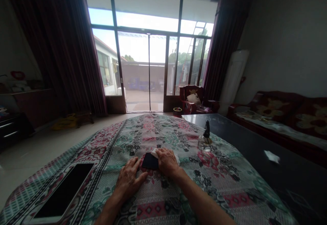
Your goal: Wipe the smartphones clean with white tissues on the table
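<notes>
A small dark phone (150, 161) lies flat on the patterned tablecloth (163, 197). My right hand (166, 161) presses a crumpled white tissue (154, 152) onto its right part, fingers closed over the tissue. Beside the phone's left edge rests my left hand (129, 176), its fingers apart and its thumb reaching toward the near edge. Whether the left fingertips touch the phone I cannot tell. A larger tablet with a white frame (65, 191) lies at the left. To the right stands a clear spray bottle (205, 142) with a black nozzle.
A dark glossy table (245, 143) adjoins on the right, with another crumpled white tissue (272, 157) on it. Beyond stand a red wooden armchair (187, 93) and a sofa (276, 110). Glass doors (143, 71) are ahead, framed by dark curtains (58, 44).
</notes>
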`<state>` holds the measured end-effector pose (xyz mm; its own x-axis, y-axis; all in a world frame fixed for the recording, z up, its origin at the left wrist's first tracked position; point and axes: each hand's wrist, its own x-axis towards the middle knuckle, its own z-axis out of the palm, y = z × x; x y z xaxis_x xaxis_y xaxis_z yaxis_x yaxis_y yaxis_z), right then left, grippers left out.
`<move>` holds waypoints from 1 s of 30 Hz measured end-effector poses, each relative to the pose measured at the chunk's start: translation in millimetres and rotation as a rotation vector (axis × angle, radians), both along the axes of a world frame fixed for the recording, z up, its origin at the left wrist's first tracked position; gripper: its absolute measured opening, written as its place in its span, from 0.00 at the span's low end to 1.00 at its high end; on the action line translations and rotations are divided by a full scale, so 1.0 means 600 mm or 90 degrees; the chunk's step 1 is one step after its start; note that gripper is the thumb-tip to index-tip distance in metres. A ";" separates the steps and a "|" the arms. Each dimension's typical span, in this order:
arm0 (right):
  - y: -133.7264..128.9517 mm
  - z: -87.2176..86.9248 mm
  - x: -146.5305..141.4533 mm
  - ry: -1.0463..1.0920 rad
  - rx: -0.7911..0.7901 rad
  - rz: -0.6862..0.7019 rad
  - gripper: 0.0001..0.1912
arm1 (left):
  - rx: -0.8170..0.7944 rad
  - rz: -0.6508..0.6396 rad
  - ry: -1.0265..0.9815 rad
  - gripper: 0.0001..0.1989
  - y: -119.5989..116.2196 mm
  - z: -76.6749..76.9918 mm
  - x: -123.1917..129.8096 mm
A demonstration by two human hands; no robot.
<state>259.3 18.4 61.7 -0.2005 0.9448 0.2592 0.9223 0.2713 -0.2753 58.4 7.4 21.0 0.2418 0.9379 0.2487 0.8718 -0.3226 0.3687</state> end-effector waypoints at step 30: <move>-0.055 -0.014 0.074 -0.008 0.021 -0.156 0.14 | 0.047 -0.021 -0.062 0.22 0.008 -0.013 -0.006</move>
